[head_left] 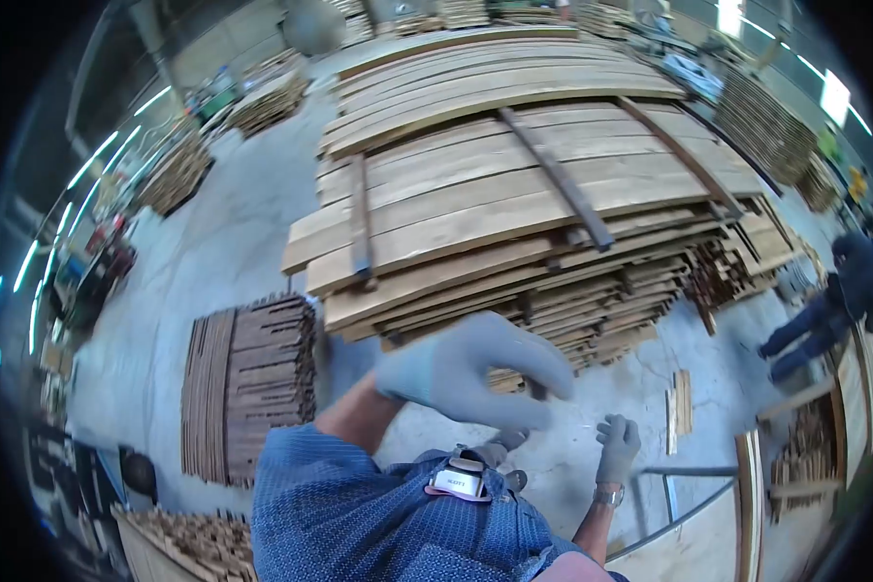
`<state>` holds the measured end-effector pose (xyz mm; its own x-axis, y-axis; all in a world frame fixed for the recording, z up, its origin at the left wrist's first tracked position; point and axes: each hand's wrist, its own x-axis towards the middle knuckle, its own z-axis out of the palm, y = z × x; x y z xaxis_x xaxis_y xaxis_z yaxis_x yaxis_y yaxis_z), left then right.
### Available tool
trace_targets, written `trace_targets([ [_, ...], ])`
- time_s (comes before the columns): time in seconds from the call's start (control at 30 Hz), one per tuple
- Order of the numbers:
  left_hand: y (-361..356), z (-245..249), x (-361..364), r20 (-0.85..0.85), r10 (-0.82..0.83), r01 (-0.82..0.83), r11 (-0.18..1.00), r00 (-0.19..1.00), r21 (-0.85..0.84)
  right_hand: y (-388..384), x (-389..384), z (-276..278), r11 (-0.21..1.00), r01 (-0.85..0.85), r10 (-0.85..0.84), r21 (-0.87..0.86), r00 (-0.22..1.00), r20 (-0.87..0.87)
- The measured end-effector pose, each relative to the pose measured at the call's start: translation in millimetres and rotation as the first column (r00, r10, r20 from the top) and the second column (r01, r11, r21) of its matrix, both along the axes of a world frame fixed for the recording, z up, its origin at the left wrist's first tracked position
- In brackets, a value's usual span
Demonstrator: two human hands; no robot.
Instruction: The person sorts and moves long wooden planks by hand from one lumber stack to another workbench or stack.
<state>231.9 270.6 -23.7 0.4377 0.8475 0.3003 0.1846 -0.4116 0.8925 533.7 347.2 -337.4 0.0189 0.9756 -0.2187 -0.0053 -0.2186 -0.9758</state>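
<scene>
My left hand, in a pale grey work glove, reaches across the front of my body with its fingers bent and the thumb apart. It is open and holds nothing; in this view it overlaps the lower edge of a large stack of wooden boards. Dark spacer strips lie crosswise on the top layer of boards. Lower and to the right, my right hand hangs near my side, also gloved, with a watch at the wrist. Its fingers are curled in, with nothing visible in them.
A bundle of dark wooden strips stands on the floor to the left. Short light sticks lie on the floor at right, near a metal bar. Another person stands at the far right beside more stacked wood.
</scene>
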Motion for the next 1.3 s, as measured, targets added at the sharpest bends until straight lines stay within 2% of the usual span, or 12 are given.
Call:
trace_targets([
  [0.13, -65.7, 39.1, -58.5, -0.133, 0.44, -0.419, 0.893, 0.888, 0.163, -13.4, 12.0, -19.8, 0.994, 0.054, -0.062, -0.097, 0.995, -0.082],
  [0.2, -88.3, 51.1, -83.9, -0.267, 0.688, -0.66, 0.724, 0.675, 0.199, -16.8, 22.2, -20.3, 0.99, 0.105, -0.112, -0.093, 0.991, -0.068],
  [0.3, -108.1, 49.0, -111.1, -0.08, 0.749, -0.737, 0.661, 0.657, 0.139, -9.5, 33.6, -17.2, 0.983, 0.173, -0.176, -0.06, 0.983, -0.054],
  [0.4, -123.2, 55.8, -120.5, 0.096, 0.498, -0.506, 0.854, 0.862, 0.12, -10.9, 30.5, 8.0, 0.974, 0.223, -0.223, 0.025, 0.975, -0.004],
  [0.43, -112.4, 46.4, -116.4, 0.201, 0.333, -0.385, 0.856, 0.921, 0.344, -12.9, 24.2, 15.2, 0.974, 0.227, -0.227, 0.021, 0.974, -0.003],
  [0.47, -112.6, 48.4, -112.9, 0.309, 0.197, -0.305, 0.883, 0.93, 0.356, -13.4, 16.0, 23.1, 0.973, 0.23, -0.23, 0.021, 0.973, -0.001],
  [0.57, -107.3, 47.9, -111.9, 0.507, -0.247, -0.022, 0.884, 0.826, 0.466, -20.9, -32.7, 40.7, 0.979, 0.194, -0.193, 0.069, 0.981, -0.02],
  [0.63, -84.7, 28.6, -125.7, 0.474, -0.541, 0.132, 0.743, 0.694, 0.656, -38.8, -81.4, 54.7, 0.981, 0.171, -0.171, 0.088, 0.985, -0.015],
  [0.73, -128.7, 14.3, -158.9, 0.803, -0.524, 0.18, 0.852, 0.285, 0.492, -83.5, -158.7, 67.6, 0.983, 0.116, -0.13, 0.141, 0.987, 0.098],
  [0.83, -149.6, -21.9, -225.7, 0.802, -0.498, 0.218, 0.867, 0.331, 0.448, -135.8, -234.7, 69.3, 0.997, 0.055, -0.062, 0.047, 0.981, 0.181],
  [1.0, -182.1, -66.1, -295.4, 0.792, -0.427, 0.235, 0.904, 0.437, 0.358, -204.3, -304.8, 52.0, 0.943, -0.31, 0.332, -0.12, 0.864, 0.379],
  [1.3, -245.1, -154.0, -312.2, 0.943, -0.113, 0.268, 0.963, 0.312, 0.027, -245.6, -358.6, -25.5, 0.759, -0.543, 0.649, -0.359, 0.677, 0.348],
])
